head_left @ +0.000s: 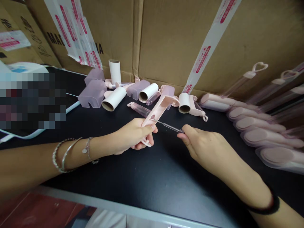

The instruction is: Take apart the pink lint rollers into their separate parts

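Your left fingers grip the pink bracket, probably light and stiff, best held by its edges; right of it, your right fingers clasp a screwdriver.

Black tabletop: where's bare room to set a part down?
Widest bare patch: the black tabletop between the left hand, the right hand and the pale front edge. A narrower one lies between the right hand and the pink pieces lined up at far right. Crowded: the strip along the cardboard, with white tubes and lilac covers.
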A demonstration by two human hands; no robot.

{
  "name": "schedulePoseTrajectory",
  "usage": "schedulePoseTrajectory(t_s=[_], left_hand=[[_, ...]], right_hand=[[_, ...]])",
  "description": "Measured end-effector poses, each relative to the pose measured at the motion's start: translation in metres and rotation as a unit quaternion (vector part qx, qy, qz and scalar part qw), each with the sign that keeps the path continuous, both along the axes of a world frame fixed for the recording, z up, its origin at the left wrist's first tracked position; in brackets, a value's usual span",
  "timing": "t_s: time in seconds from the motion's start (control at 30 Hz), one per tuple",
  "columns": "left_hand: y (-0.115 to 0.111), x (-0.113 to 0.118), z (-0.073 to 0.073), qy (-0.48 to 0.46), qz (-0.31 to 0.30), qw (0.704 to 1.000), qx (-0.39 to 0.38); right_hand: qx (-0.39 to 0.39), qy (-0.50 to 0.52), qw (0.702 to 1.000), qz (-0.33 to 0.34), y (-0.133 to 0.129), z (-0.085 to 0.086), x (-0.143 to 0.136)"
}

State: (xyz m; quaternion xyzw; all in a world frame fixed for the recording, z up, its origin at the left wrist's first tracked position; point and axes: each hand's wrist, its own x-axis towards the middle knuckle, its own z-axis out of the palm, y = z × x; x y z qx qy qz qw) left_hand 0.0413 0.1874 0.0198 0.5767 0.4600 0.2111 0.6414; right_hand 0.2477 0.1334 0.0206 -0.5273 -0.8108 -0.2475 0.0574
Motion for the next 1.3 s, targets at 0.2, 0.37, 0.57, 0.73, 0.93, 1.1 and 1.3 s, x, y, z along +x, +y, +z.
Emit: schedulePoseTrajectory(t_s=[0.2, 0.37, 0.57, 0.73, 0.93, 1.1, 1.3], left_hand=[[0.001, -0.002, -0.004, -0.020, 0.010, 1.000, 0.002], [0.001, -0.002, -0.005, -0.015, 0.015, 1.000, 0.003], [0.000, -0.001, -0.004, -0.007, 0.005, 1.000, 0.007], [0.001, -0.002, -0.001, 0.012, -0.017, 1.000, -0.007], [0.008, -0.006, 0.001, 0.006, -0.053, 0.996, -0.073], [0.013, -0.006, 0.001, 0.010, -0.054, 0.993, -0.106], [0.016, -0.003, 0.001, 0.034, -0.044, 0.991, -0.119]], right_hand=[[0.028, -0.006, 1.000, -0.007, -0.003, 0.001, -0.003], [0.043, -0.005, 0.999, -0.013, -0.004, 0.002, -0.003], [0.048, -0.013, 0.999, -0.010, -0.005, 0.003, -0.004], [0.058, -0.016, 0.998, 0.009, -0.003, 0.002, -0.002], [0.001, 0.014, 1.000, 0.007, 0.009, -0.019, -0.001], [-0.088, 0.052, 0.993, -0.053, 0.011, -0.035, -0.008], [-0.138, 0.056, 0.985, -0.083, 0.010, -0.036, -0.011]])
